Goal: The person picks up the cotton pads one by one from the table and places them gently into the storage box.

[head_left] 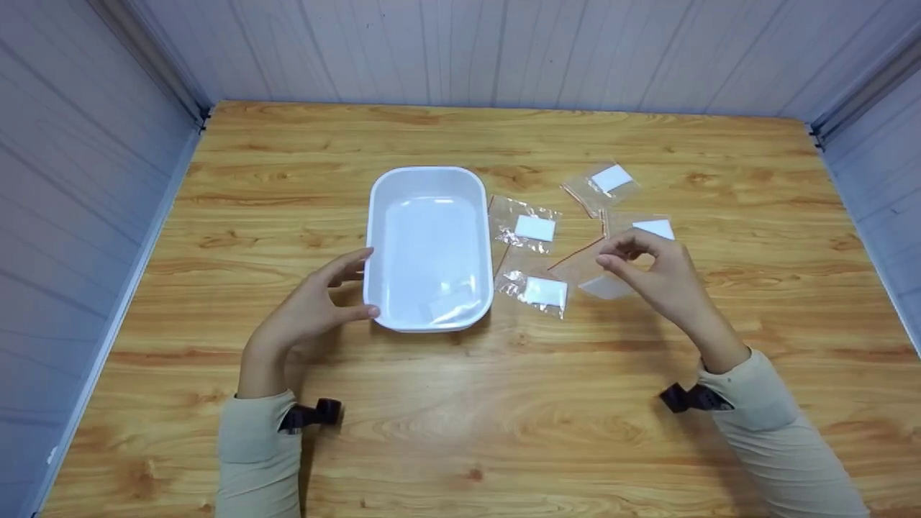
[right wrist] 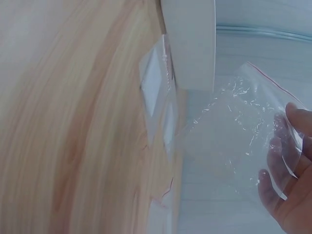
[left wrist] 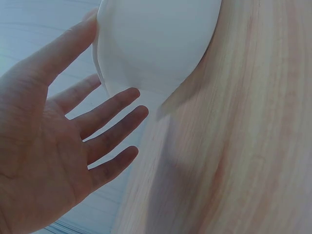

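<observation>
The left hand, fingers spread and unclenched, touches the left rim of a white tray on the table. A clear packet lies inside; two packets lie just right. Farther right, a clear bag is pinched in the right hand.
</observation>
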